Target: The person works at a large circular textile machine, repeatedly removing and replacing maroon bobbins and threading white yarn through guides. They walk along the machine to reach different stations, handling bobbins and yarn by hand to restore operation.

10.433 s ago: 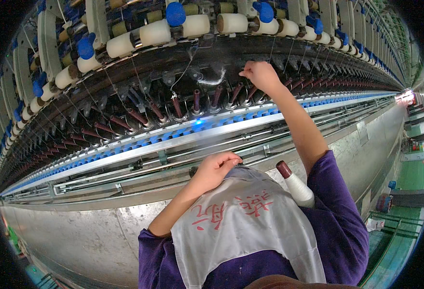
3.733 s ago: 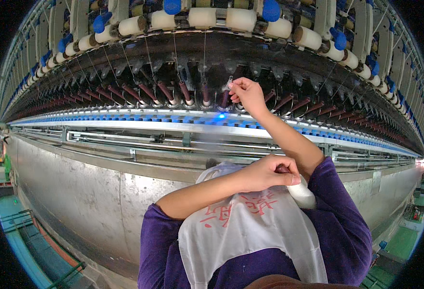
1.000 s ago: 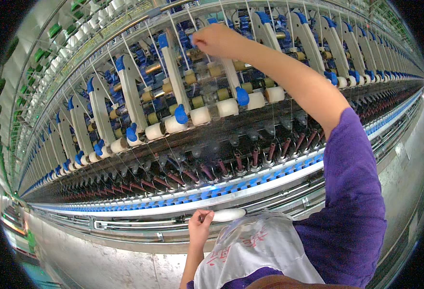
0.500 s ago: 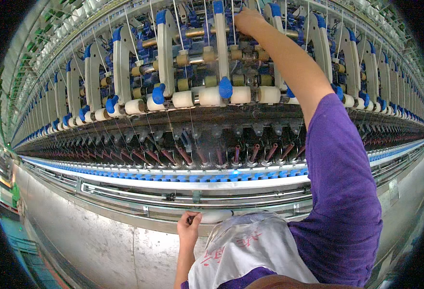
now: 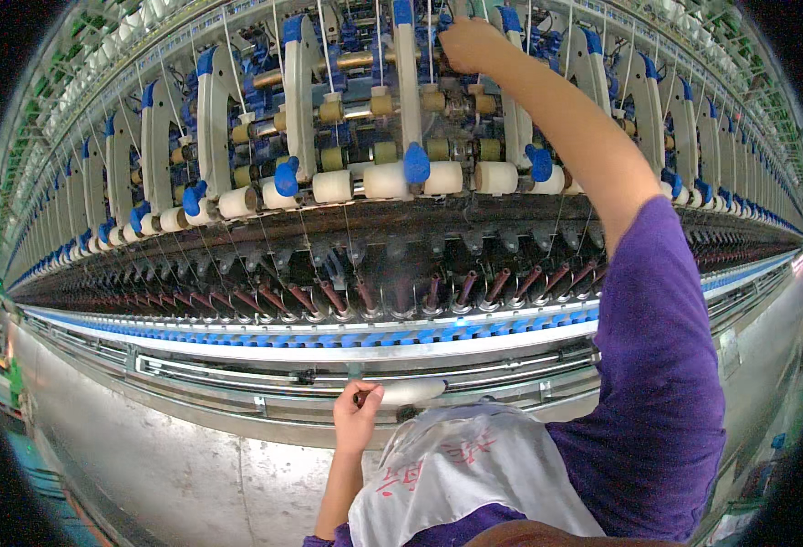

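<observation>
My left hand (image 5: 355, 421) is closed around the dark end of a bobbin (image 5: 411, 393) wound with white yarn. The bobbin lies sideways, pointing right, in front of the machine's lower rail. My right hand (image 5: 473, 46) reaches up among the upper rollers of a spinning frame, between two grey arms with blue caps. Its fingers are curled, and whatever they touch or grip is hidden. Below it runs a row of white rollers (image 5: 332, 187) with blue knobs (image 5: 416, 164). Thin yarns drop from there toward the reddish-brown spindles (image 5: 333, 297).
A blue-and-white rail (image 5: 401, 340) runs across the front beneath the spindles. Lower down are metal rods (image 5: 228, 369) along a ledge, then a pale metal panel (image 5: 183, 456). A white apron (image 5: 474, 460) bulges close to the ledge.
The view has shifted, so the machine sits slightly further left. My left hand and the bobbin are a little higher, with more of the bobbin showing. My right hand stays at the upper rollers.
</observation>
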Tool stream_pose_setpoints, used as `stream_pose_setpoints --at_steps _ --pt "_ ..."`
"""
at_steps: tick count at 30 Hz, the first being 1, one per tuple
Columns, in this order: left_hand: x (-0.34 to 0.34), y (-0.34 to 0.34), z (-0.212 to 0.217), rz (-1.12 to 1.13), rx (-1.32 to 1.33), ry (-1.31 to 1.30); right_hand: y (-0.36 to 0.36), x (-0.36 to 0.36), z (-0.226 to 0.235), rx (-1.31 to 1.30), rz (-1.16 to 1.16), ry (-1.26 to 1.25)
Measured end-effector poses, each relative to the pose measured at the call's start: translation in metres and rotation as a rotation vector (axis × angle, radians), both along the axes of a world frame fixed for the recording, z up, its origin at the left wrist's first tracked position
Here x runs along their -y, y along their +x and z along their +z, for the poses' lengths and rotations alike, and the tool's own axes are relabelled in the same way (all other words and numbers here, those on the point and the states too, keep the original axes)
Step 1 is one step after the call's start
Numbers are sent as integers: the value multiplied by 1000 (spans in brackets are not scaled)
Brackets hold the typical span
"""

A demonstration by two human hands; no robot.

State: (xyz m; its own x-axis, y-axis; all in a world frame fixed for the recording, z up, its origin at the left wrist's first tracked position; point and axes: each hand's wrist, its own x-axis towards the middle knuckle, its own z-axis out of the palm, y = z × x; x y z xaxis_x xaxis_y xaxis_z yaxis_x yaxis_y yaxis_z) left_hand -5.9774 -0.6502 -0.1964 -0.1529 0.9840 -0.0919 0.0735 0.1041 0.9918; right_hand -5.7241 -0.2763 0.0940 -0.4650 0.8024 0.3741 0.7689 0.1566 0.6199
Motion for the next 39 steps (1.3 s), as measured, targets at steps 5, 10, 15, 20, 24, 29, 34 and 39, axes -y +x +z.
stream_pose_setpoints --at_steps 5,10,15,20,24,29,34,39 --pt "-3 -5 -11 -7 29 -58 -7 48 -1 25 1 -226" --pt "-13 -3 -13 -50 -11 -75 -1 76 -27 155 -98 -476" --pt "-16 3 -10 -111 16 -34 9 73 -43 245 -61 -376" --pt "-14 4 -15 -100 61 -41 17 68 -37 70 23 -485" --pt "-10 2 -20 -97 25 -45 16 66 -38 189 -60 -498" --pt "-15 16 -12 -177 22 -29 9 70 -41 347 -131 -470" --pt "-40 86 35 -712 -196 19 -10 102 -3 106 -72 -599" --pt "-34 170 99 -1159 708 72 -9 151 21 -99 -63 -618"
